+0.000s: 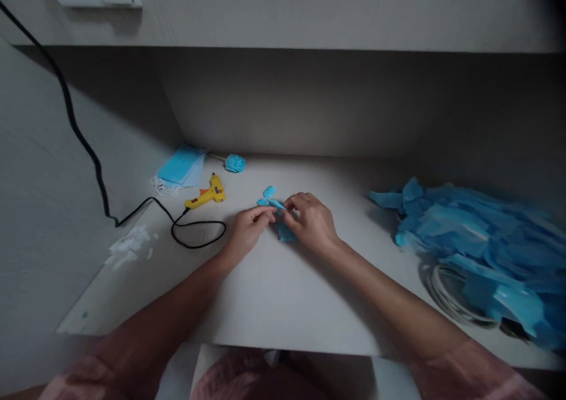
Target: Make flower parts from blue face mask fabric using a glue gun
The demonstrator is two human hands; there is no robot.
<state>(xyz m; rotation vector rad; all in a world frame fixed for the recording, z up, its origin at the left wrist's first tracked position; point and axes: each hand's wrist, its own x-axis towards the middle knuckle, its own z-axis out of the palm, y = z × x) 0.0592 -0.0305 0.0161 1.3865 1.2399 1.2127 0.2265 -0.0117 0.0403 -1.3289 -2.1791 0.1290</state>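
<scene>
My left hand (248,229) and my right hand (313,220) meet near the middle of the white tabletop. Their fingertips are pinched together on a small blue fabric piece (277,204), partly hidden by the fingers. Just beyond it lie a loose rounded blue petal (269,192) and another small blue petal (262,202). Below the fingers a flat blue square of fabric (286,233) rests on the table, its upper part covered by my right hand.
At left are a yellow glue gun (207,192) with a black cord (194,247), stacked blue face masks (179,165) and a blue fabric rose (234,163). White scraps (130,243) lie nearby. At right, a blue fabric heap (481,229) sits beside coiled cable (446,297).
</scene>
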